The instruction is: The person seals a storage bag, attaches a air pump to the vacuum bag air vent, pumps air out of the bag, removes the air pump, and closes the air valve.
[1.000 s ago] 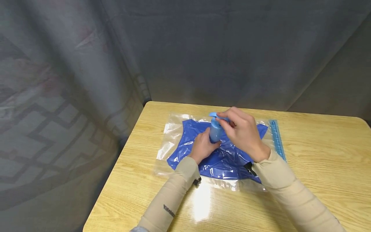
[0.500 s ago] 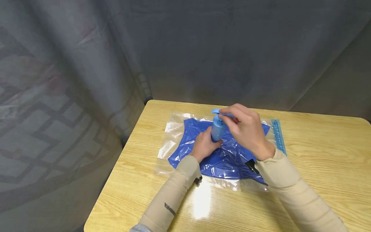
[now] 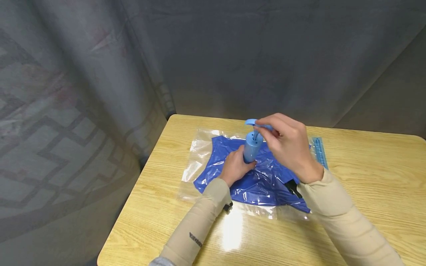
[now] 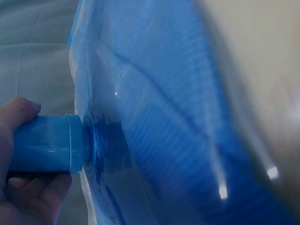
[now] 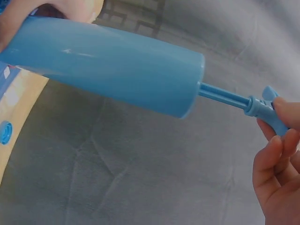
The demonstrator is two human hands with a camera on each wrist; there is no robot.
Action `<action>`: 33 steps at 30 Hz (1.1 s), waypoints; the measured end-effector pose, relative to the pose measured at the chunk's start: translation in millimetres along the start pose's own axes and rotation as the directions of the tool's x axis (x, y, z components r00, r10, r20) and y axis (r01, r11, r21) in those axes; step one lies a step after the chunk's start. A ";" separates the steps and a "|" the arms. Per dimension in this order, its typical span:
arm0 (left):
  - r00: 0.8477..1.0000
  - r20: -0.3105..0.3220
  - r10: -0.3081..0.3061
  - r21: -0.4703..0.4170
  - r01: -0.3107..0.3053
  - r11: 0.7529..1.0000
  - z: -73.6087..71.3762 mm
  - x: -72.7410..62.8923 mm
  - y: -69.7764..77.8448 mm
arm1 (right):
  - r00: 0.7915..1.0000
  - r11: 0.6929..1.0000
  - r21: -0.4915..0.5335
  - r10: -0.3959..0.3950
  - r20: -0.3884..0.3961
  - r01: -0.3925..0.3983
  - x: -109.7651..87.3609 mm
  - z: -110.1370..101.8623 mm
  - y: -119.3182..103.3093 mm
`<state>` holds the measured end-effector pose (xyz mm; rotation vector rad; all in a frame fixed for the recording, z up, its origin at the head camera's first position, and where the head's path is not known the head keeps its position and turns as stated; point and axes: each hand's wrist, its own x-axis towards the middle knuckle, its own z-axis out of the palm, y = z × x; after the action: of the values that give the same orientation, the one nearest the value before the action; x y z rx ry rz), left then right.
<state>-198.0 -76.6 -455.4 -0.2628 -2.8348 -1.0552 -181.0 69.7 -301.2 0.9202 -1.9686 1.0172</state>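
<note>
A light blue hand pump (image 3: 252,149) stands upright on a clear plastic storage bag (image 3: 191,166) with blue cloth (image 3: 256,192) flat inside. My left hand (image 3: 234,164) wraps the lower part of its barrel. In the left wrist view, the collared base of the barrel (image 4: 47,143) meets a round blue valve (image 4: 89,145) on the bag. Above the barrel, my right hand (image 3: 287,142) pinches the pump's T-shaped handle (image 3: 250,122) between thumb and fingers. A length of ribbed rod (image 5: 225,95) shows between barrel and handle in the right wrist view.
A blue zip strip (image 3: 320,155) runs along the bag's right edge. The wooden table (image 3: 376,177) extends to the right, and a grey curtain (image 3: 249,62) hangs behind and to the left. A small round blue cap (image 5: 5,132) shows in the right wrist view.
My right hand has risen and shifted a little right with the handle, drawing the rod out of the barrel. My left hand stays around the pump.
</note>
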 end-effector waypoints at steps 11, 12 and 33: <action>1.000 0.006 -0.009 -0.001 0.009 1.000 -0.6 -1.0 -1.2 | 0.999 1.000 0.010 -0.006 -0.035 0.006 9.9 -4.8 -9.4; 1.000 0.008 -0.010 -0.001 0.010 1.000 -0.9 -1.2 -1.1 | 0.999 1.000 0.013 -0.009 -0.037 0.010 11.0 -5.5 -10.4; 0.999 0.017 -0.029 -0.006 0.029 1.000 -2.1 -4.8 -3.2 | 0.997 0.999 0.020 -0.039 -0.063 0.040 32.5 -21.3 -30.9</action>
<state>-193.8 -81.0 -456.7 -0.2337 -2.8593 -1.0732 -165.1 66.3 -254.2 0.9239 -1.8845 1.0340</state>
